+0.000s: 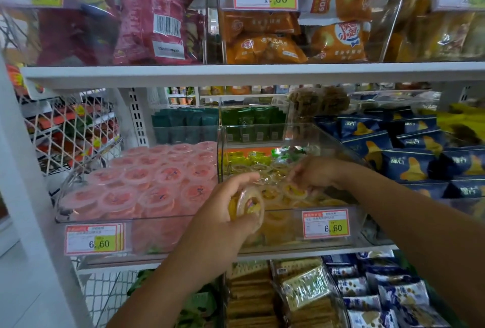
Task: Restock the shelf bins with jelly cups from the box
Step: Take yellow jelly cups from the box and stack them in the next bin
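L hand (227, 205) is clenched round one yellow jelly cup (249, 205), thumb under, fingers over the top, cup tipped on its side w/ the lid facing right. It sits at the near-left corner of the clear bin (286, 216), just above the front wall.

R hand (313, 172) reaches in from the right, over the middle of the same bin, fingers bent down onto the yellow cups (294, 192) lying there. Can't tell if it's pinching one or only touching; fingertips are blurred against the wrap.

The bin front carries a 6.60 price tag (325, 224) at its right end.

Just left, touching side to side, is the pink-cup bin (157, 234), packed w/ pink jelly cups (147, 186) lids up, w/ a second 6.60 tag (94, 239) on its front.

Right of the yellow bin: dark blue snack packs (420, 159). Far behind the bins: green packets (252, 117) in a row.

Upper shelf (236, 73) runs across above; orange packets (265, 38) in a clear bin over the yellow cups, red packets (152, 25) to their left.
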A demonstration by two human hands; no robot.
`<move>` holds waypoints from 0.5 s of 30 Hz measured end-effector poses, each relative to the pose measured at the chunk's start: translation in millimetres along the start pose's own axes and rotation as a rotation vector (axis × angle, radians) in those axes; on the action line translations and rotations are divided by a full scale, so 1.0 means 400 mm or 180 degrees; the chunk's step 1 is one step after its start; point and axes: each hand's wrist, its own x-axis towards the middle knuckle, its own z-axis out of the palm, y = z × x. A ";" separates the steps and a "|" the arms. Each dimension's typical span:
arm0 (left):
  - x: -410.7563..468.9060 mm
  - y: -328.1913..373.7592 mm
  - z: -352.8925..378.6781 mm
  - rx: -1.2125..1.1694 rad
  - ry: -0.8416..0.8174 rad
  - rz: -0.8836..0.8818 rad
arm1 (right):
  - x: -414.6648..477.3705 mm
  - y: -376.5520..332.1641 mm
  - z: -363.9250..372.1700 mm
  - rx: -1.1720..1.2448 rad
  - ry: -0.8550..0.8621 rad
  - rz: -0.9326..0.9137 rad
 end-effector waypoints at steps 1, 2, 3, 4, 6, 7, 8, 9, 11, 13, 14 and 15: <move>0.008 0.000 0.002 -0.0030 0.0039 0.0065 | -0.006 0.000 -0.003 -0.0034 -0.0106 0.0005; 0.017 0.000 0.005 -0.0058 0.0080 0.0133 | -0.013 0.000 -0.007 -0.0143 -0.0208 -0.0036; 0.026 0.000 0.009 -0.0089 0.0115 0.0188 | -0.021 -0.001 -0.016 -0.0342 -0.0222 -0.0140; 0.037 0.002 0.013 -0.0117 0.0144 0.0219 | -0.034 -0.004 -0.026 -0.0518 -0.0107 -0.0279; 0.064 0.007 0.027 -0.0121 0.0177 0.0320 | -0.065 -0.015 -0.053 -0.0230 0.0205 -0.0583; 0.081 0.009 0.034 -0.0044 0.0159 0.0390 | -0.086 -0.024 -0.067 0.0325 0.0121 -0.0699; 0.100 0.012 0.043 0.0035 0.0126 0.0430 | -0.108 -0.034 -0.080 0.0922 -0.0199 -0.0801; 0.123 0.015 0.052 0.0110 0.0085 0.0421 | -0.129 -0.045 -0.091 0.1356 -0.0575 -0.0884; 0.167 0.017 0.075 0.0199 -0.0043 0.0411 | -0.154 -0.059 -0.095 0.1580 -0.0929 -0.1050; 0.201 0.017 0.101 0.0260 -0.0245 0.0469 | -0.153 -0.059 -0.088 0.1303 -0.0603 -0.1116; 0.213 0.016 0.112 0.0427 -0.0360 0.0533 | -0.147 -0.053 -0.087 0.1053 -0.0323 -0.1123; 0.223 0.017 0.121 0.0750 -0.0505 0.0625 | -0.139 -0.045 -0.092 0.0716 -0.0023 -0.1109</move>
